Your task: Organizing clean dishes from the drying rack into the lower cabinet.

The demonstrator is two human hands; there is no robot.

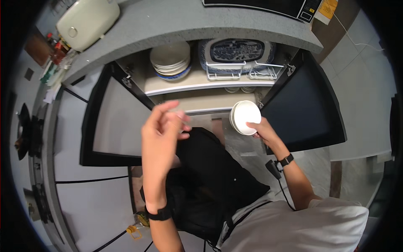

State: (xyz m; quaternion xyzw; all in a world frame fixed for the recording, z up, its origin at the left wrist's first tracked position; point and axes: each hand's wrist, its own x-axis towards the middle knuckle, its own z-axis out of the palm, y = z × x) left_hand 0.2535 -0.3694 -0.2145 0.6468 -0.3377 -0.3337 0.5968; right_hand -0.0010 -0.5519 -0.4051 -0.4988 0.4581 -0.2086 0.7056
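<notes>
My right hand grips a small stack of white dishes, thumb over the rim of the top one. They are tilted in front of the right end of an open cabinet's lower shelf. Raised before the cabinet's left half, my left hand has loosely curled fingers, somewhat blurred, with nothing visible in them. On the upper shelf stands a stack of bowls, the lowest with a blue band. Beside it, a blue-and-white patterned platter leans behind white wire racks. Small stacked dishes show at the lower shelf's back right.
Cabinet doors stand open at left and right. Above is a grey countertop with a cream appliance and a black microwave. A yellow-capped bottle is at lower left. A gas hob lies far left.
</notes>
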